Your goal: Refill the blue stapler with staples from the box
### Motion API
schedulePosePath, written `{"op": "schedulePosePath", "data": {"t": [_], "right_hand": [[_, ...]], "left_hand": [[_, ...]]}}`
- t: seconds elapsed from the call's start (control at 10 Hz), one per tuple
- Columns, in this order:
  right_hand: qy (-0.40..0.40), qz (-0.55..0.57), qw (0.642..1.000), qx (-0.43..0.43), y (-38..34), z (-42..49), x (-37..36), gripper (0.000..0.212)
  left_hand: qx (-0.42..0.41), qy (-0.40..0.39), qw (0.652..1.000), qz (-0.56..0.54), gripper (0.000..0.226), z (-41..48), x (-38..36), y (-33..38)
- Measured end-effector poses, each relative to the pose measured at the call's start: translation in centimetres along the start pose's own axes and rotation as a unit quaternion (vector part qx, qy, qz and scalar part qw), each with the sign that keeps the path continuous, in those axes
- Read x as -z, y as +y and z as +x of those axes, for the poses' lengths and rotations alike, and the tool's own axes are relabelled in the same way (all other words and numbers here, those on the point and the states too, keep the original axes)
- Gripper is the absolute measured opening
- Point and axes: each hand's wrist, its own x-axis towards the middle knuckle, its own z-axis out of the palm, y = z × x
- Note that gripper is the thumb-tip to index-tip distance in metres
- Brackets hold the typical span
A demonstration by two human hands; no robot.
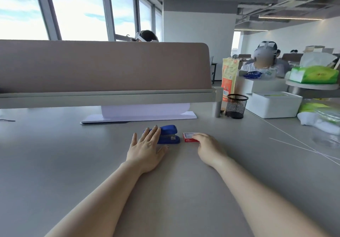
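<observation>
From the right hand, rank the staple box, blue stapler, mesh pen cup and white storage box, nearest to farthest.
1. Staple box: under the right hand's fingertips.
2. Blue stapler: just left of the box.
3. Mesh pen cup: farther back, to the right.
4. White storage box: beyond the cup, right.

**Open desk in front, screen behind**

The grey desk (55,163) lies bare on both sides of the arms. A tan partition (103,67) walls off the far edge, with a white sheet (139,116) below it. A mesh cup (236,106) and white box (274,104) crowd the far right.
</observation>
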Motion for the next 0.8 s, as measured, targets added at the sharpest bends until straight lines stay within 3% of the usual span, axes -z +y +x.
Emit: {"op": "schedulePosePath", "data": {"t": [0.3,0.6,0.7,0.8], "right_hand": [[-0.020,0.032,0.999,-0.019,0.6,8.3,-1.9,0.057],[-0.018,0.002,1.000,0.002,0.6,10.0,-2.6,0.056],[0.010,-0.017,0.999,0.046,0.3,9.4,-2.3,0.065],[0.090,0.024,0.994,0.052,-0.1,8.4,-1.9,0.067]], "left_hand": [[0.020,-0.004,1.000,-0.001,0.070,7.4,-1.8,-2.2],[0.016,-0.008,1.000,-0.004,0.071,9.1,-2.7,-2.8],[0.025,0.016,1.000,0.008,0.072,8.9,-2.5,-2.7],[0.014,0.079,0.997,-0.004,0.070,8.1,-2.2,-2.3]]}}
